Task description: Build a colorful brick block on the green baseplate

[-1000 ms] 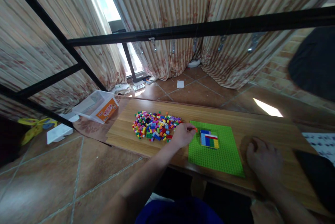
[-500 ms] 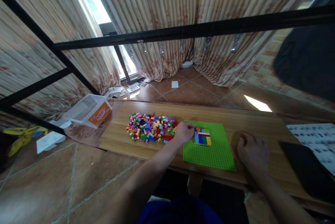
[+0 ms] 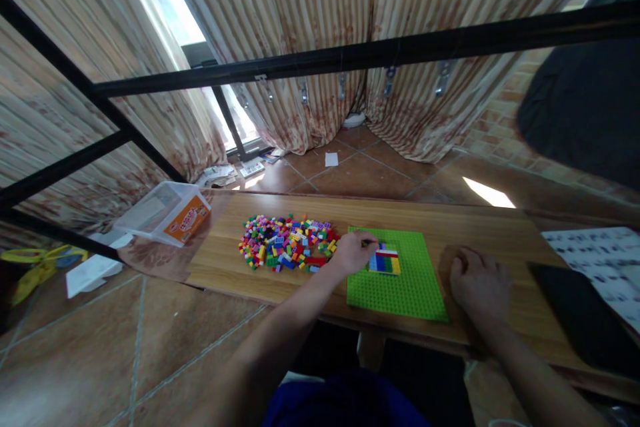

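My left hand (image 3: pixel 354 252) is over the upper left part of a green studded baseplate (image 3: pixel 420 280), its fingertips pinched together. What they hold, if anything, is too small and covered to make out. Just by those fingertips, a flat block of toy bricks (image 3: pixel 385 262) in blue, red, white, green and yellow is set on the baseplate. To the right of the plate, my right hand (image 3: pixel 480 284) rests on the wooden table with its fingers curled in and nothing seen in them.
A loose pile of small coloured bricks (image 3: pixel 285 244) lies left of the baseplate. A clear plastic box (image 3: pixel 163 214) with an orange label stands beyond the table's left end. At the right are a black flat object (image 3: pixel 575 307) and a printed sheet (image 3: pixel 595 260). A black rail (image 3: pixel 320 60) crosses ahead.
The orange brick that showed by my left fingertips is no longer visible. Those fingers have shifted slightly over that spot. My right hand stays in place; the whole view has moved a little.
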Available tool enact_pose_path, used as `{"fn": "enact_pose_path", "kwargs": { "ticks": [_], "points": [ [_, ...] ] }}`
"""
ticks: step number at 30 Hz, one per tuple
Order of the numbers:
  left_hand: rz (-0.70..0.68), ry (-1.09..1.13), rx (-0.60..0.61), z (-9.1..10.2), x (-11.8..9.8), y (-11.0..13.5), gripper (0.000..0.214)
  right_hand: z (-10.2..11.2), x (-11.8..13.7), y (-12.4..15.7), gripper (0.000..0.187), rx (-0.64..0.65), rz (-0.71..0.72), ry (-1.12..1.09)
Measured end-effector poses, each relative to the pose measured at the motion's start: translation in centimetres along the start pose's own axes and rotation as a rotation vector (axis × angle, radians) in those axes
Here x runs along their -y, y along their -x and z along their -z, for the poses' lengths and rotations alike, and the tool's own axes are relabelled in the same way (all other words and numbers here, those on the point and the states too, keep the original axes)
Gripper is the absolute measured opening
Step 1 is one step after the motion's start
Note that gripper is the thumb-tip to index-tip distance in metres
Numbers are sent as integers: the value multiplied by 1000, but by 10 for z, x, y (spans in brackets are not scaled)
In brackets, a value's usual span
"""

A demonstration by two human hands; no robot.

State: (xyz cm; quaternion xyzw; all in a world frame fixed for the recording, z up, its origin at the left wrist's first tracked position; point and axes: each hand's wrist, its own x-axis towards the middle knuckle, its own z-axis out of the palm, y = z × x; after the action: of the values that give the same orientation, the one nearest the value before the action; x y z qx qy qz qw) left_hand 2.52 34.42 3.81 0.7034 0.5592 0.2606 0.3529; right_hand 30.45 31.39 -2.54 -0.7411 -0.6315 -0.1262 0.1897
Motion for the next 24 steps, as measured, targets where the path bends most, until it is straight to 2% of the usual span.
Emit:
{"fn": "enact_pose_path", "kwargs": {
  "ticks": [6,12,24],
  "points": [
    [41,145,13,4,7,-4,23,-1,-1,0,40,-5,12,-5],
    [173,280,5,-1,11,-9,23,0,-1,0,42,12,1,3],
    [231,222,-5,0,8,-11,23,1,1,0,41,-18,13,-5]
  ]
}}
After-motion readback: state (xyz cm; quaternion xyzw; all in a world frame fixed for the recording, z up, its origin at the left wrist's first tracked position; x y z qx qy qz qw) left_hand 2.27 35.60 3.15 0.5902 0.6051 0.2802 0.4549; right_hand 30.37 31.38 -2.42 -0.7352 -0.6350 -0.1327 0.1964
